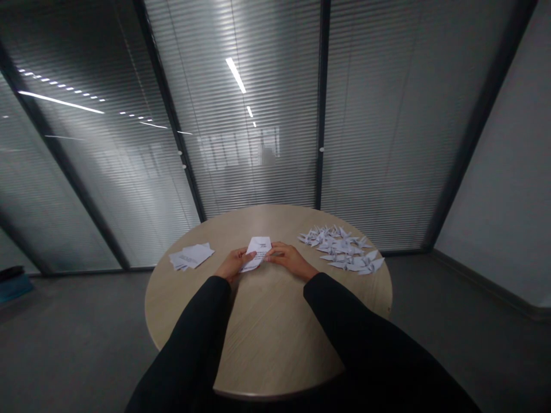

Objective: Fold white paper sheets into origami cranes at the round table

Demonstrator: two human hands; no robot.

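A partly folded white sheet of paper with printed text lies at the middle of the round wooden table. My left hand pinches its left edge, thumb on top. My right hand presses on its right edge with the fingers closed against the paper. Both arms are in dark sleeves.
A small stack of white sheets lies to the left of my hands. A pile of several folded paper cranes sits at the right of the table. Glass walls with blinds stand behind the table; grey floor surrounds it.
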